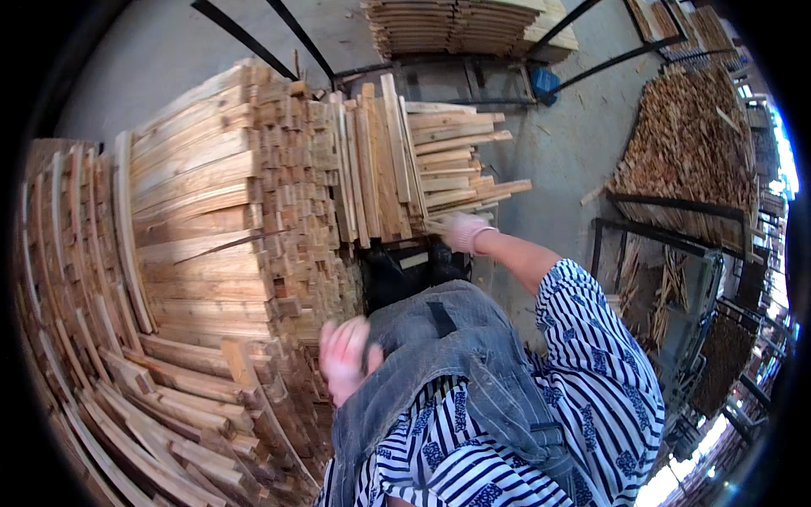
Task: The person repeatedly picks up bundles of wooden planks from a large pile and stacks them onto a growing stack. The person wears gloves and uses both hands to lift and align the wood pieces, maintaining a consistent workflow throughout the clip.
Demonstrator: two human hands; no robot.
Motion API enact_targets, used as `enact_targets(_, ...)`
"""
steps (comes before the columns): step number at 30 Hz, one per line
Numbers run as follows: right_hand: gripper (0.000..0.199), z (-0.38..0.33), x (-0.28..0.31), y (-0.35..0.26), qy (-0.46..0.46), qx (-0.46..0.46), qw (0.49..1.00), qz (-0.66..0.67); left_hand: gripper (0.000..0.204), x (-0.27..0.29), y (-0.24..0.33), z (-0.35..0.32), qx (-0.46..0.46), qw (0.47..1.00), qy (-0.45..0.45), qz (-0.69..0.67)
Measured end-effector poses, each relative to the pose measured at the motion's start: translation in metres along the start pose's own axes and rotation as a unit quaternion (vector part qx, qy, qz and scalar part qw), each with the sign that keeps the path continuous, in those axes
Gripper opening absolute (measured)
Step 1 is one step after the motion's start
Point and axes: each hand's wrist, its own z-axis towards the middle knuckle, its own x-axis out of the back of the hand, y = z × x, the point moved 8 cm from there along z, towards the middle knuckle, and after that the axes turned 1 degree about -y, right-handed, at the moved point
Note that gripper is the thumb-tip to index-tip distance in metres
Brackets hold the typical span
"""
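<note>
My right hand (pixel 463 232), in a pale glove, reaches to the near end of a heap of wooden slats. Its fingers blend in with the pale slat ends, so their grip is unclear. Several upright-running slats (pixel 372 160) lie side by side just left of it, on top of crosswise slats (pixel 460 156) whose uneven ends jut to the right. My left hand (pixel 345 359), blurred by motion, is raised beside the grey apron (pixel 422 338). Its fingers are loosely bent, the thumb stands apart, and nothing shows in it.
A tall stack of boards (pixel 194 194) rises at my left, with loose strips (pixel 169 431) below it. Ahead, more stacked wood (pixel 452 29) stands by black metal bars (pixel 591 76) and a blue object (pixel 545 84). A big wood pile (pixel 684 135) sits in a frame at right.
</note>
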Motion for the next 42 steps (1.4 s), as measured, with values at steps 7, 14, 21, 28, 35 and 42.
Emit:
enact_targets(7, 0.084, 0.046, -0.126, 0.121, -0.002, -0.126, 0.96, 0.25, 0.038, -0.243, -0.142, -0.138, 0.516, 0.769, -0.221, -0.306)
enact_targets(14, 0.115, 0.262, -0.121, 0.177, 0.11, -0.251, 0.891, 0.362, 0.039, -0.316, -0.179, -0.159, 0.373, 0.852, -0.348, -0.114)
enact_targets(21, 0.124, 0.373, -0.106, 0.167, 0.192, -0.362, 0.838, 0.359, 0.045, -0.322, -0.186, -0.163, 0.307, 0.918, -0.249, -0.018)
enact_targets(28, 0.111, 0.375, -0.109, 0.162, 0.244, -0.282, 0.845, 0.384, 0.044, -0.308, -0.181, -0.122, 0.338, 0.914, -0.219, -0.053)
enact_targets(35, 0.081, 0.332, -0.109, 0.145, 0.12, -0.156, 0.731, 0.654, 0.039, -0.322, -0.194, -0.133, 0.368, 0.887, -0.27, -0.071)
enact_targets(42, 0.065, 0.095, -0.078, 0.067, 0.024, 0.024, 0.668, 0.743, 0.066, -0.329, -0.164, -0.019, 0.497, 0.678, -0.095, -0.532)
